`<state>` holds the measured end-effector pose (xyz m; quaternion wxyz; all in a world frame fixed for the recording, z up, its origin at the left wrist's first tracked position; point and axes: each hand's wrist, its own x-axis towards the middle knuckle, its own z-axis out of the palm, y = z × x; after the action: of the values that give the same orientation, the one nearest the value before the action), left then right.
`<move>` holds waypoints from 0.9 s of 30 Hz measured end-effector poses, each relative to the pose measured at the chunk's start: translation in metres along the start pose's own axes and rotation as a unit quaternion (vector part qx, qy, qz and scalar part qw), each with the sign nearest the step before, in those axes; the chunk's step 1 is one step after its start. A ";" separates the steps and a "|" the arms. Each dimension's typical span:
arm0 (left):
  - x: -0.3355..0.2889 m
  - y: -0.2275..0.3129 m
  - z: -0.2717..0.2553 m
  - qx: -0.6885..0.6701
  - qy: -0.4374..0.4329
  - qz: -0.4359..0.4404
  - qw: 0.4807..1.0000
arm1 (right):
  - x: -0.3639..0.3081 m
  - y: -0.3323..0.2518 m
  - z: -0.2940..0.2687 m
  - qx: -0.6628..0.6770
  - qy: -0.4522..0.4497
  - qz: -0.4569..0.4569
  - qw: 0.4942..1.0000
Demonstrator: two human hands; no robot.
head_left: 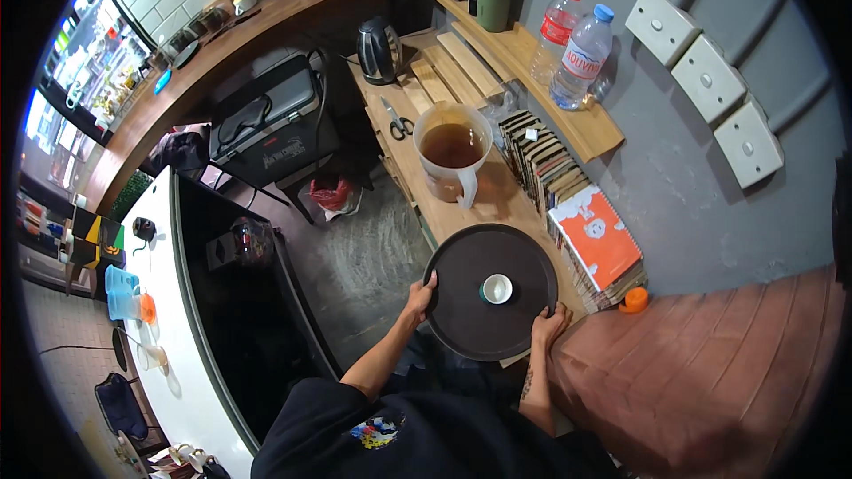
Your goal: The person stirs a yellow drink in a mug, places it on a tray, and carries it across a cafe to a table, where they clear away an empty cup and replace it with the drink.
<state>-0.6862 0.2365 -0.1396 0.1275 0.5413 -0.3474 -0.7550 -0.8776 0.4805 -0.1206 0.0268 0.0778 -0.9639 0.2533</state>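
Observation:
Between my two hands is a round dark serving tray (461,310). My left hand (420,295) is closed on its left rim, thumb on top. My right hand (549,326) grips the lower right rim. On the tray, right of its middle, stands a small cup (497,289), white inside with a green outer side. Just beyond the tray, a clear plastic pitcher (439,179) with brown liquid stands on the wooden counter (512,201), its handle toward me.
Past the pitcher lie scissors (398,124), and farther back stands an electric kettle (380,51). A row of books (550,160) and an orange notebook (595,238) line the wall side. Two bottles (581,58) stand on a wooden ledge. At left is a white counter (182,319) with blue cups (122,293).

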 end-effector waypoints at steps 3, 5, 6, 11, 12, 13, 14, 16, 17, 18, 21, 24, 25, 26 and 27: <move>0.017 -0.003 0.007 0.026 -0.038 0.069 0.997 | 0.009 -0.045 -0.022 -0.031 0.019 -0.110 0.993; 0.015 0.000 0.022 0.069 -0.016 0.041 0.997 | 0.018 -0.046 -0.024 -0.006 -0.066 -0.116 0.991; 0.018 0.003 0.028 0.087 -0.001 0.033 0.996 | 0.019 -0.058 -0.028 0.140 -0.192 -0.072 0.969; 0.038 -0.016 0.030 0.141 0.105 0.116 0.978 | 0.008 -0.096 -0.006 0.296 -0.282 -0.116 0.905; 0.045 -0.020 0.027 0.149 0.083 0.114 0.979 | 0.007 -0.087 0.012 0.341 -0.267 -0.121 0.893; 0.054 -0.025 0.023 0.157 0.061 0.114 0.979 | 0.007 -0.078 0.029 0.385 -0.252 -0.124 0.879; 0.051 -0.019 0.022 0.237 0.045 0.186 0.952 | 0.009 -0.070 0.041 0.392 -0.259 -0.094 0.878; 0.038 -0.004 0.006 0.338 0.020 0.250 0.907 | 0.004 -0.077 0.043 0.310 -0.222 -0.118 0.917; 0.039 -0.013 -0.010 0.324 0.026 0.288 0.901 | -0.004 -0.094 0.033 0.307 -0.218 -0.128 0.917; 0.030 -0.003 -0.021 0.301 -0.034 0.279 0.911 | -0.007 -0.100 0.033 0.259 -0.194 -0.160 0.932; -0.025 0.033 -0.063 0.208 -0.180 0.242 0.930 | -0.022 -0.133 0.051 0.244 -0.190 -0.252 0.917; -0.103 0.073 -0.120 0.156 -0.163 0.226 0.948 | -0.062 -0.228 0.044 0.303 -0.340 -0.352 0.817; -0.126 0.083 -0.138 0.141 -0.145 0.250 0.947 | -0.079 -0.259 0.045 0.315 -0.393 -0.376 0.778; -0.149 0.094 -0.157 0.108 -0.115 0.227 0.961 | -0.104 -0.293 0.042 0.308 -0.401 -0.434 0.746; -0.157 0.095 -0.178 0.093 -0.094 0.235 0.963 | -0.131 -0.324 0.041 0.300 -0.408 -0.490 0.710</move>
<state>-0.4826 0.1878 0.0066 0.2175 0.3802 -0.5437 -0.7159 -0.6964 0.1995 -0.0114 -0.2737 0.6389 -0.5809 0.4236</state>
